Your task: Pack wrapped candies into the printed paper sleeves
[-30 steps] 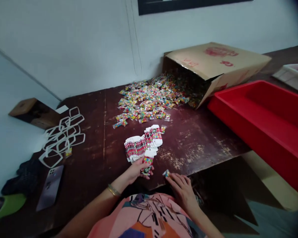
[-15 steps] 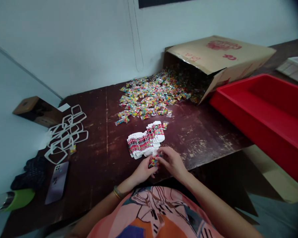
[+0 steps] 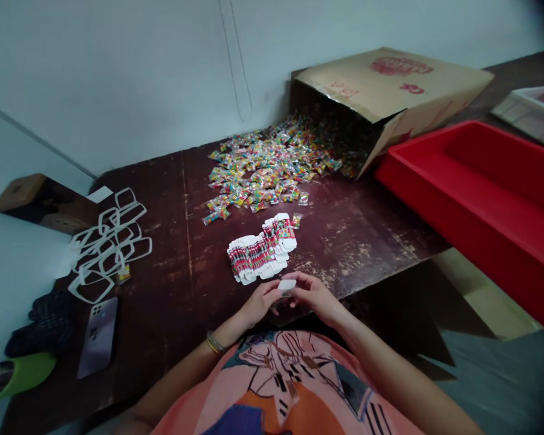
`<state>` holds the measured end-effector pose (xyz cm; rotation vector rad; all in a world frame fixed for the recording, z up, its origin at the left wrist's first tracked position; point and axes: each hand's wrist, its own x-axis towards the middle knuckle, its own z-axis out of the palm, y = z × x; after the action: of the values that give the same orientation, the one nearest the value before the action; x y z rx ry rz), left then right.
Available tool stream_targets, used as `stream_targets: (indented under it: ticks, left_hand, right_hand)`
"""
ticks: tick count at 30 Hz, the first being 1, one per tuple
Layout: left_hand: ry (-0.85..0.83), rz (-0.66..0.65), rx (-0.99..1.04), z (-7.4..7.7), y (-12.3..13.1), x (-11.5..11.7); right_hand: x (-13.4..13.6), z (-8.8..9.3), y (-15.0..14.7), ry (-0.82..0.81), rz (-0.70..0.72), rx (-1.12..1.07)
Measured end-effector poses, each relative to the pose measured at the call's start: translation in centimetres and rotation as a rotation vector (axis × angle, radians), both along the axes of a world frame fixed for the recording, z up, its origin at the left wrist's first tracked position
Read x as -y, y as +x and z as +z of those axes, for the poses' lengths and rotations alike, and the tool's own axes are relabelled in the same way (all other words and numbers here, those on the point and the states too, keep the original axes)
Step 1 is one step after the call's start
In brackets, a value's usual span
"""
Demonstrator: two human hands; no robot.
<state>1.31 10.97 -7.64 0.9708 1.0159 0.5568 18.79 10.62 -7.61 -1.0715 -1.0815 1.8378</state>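
Observation:
Between my left hand (image 3: pixel 259 302) and my right hand (image 3: pixel 315 296) is a small carton (image 3: pixel 287 284), its white flap turned up toward me. Fingers of both hands close on it from either side, close to the table's front edge. Just beyond lies a fanned row of flattened printed cartons (image 3: pixel 258 254), red and white with white flaps. One small candy packet (image 3: pixel 296 220) rests at the row's far right end. Farther back spreads a heap of clear packets of coloured candies (image 3: pixel 263 163).
A tipped cardboard box (image 3: pixel 390 84) opens onto the candy heap. A red tray (image 3: pixel 471 217) juts over the table's right side, near a white crate (image 3: pixel 526 118). At left are white frame-like loops (image 3: pixel 113 241), a phone (image 3: pixel 98 338), a brown box (image 3: pixel 45 202) and a green cup (image 3: pixel 31 371).
The carton has been turned, so its white flap shows where its coloured printed face showed before. Both hands stay on it. The whole view has shifted slightly.

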Motion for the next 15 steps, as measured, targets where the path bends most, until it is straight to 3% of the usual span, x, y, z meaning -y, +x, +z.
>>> stream_targets:
  ticks: [2,5,9,15]
  left_hand:
    - [0.033,-0.017,-0.031,0.2,0.1,-0.2]
    - [-0.021,0.057,-0.036,0.5,0.4,-0.6]
    - [-0.077,0.022,0.12,1.0,0.2,-0.8]
    - [-0.243,0.03,0.218,1.4,-0.2,-0.2]
  right_hand:
    - [-0.3,0.9,0.3,0.222,0.039,0.144]
    - [-0.9,2.2,0.9,0.503,0.112,0.268]
    - [-2.1,2.8,1.6,0.508,0.086,0.294]
    - [-0.8,0.8,0.3,0.663,0.059,0.397]
